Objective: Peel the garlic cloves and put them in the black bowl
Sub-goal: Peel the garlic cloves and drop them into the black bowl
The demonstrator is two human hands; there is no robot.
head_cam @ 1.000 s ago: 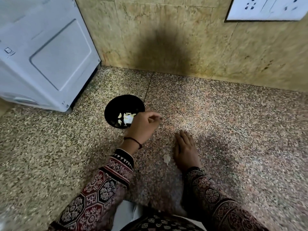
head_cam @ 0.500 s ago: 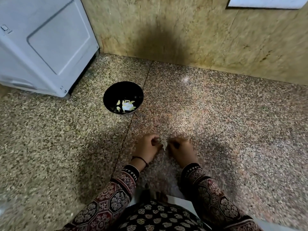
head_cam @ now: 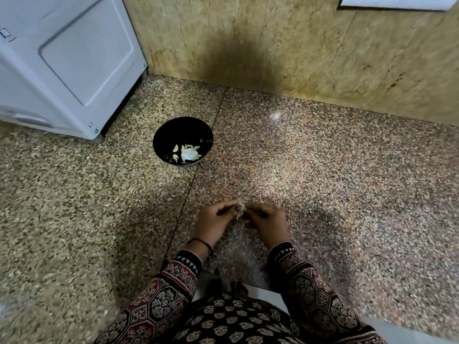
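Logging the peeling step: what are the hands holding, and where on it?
One small garlic clove, pinched between fingertips: left hand on its left side, right hand on its right side. Finer contact is unclear.

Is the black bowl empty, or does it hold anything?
Not empty: the black bowl holds several pale garlic cloves lying on its bottom.

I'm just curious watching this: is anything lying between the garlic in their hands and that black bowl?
Nothing visible does. The left hand and the right hand both pinch the garlic clove, and only speckled floor lies between it and the black bowl, ahead and to the left.
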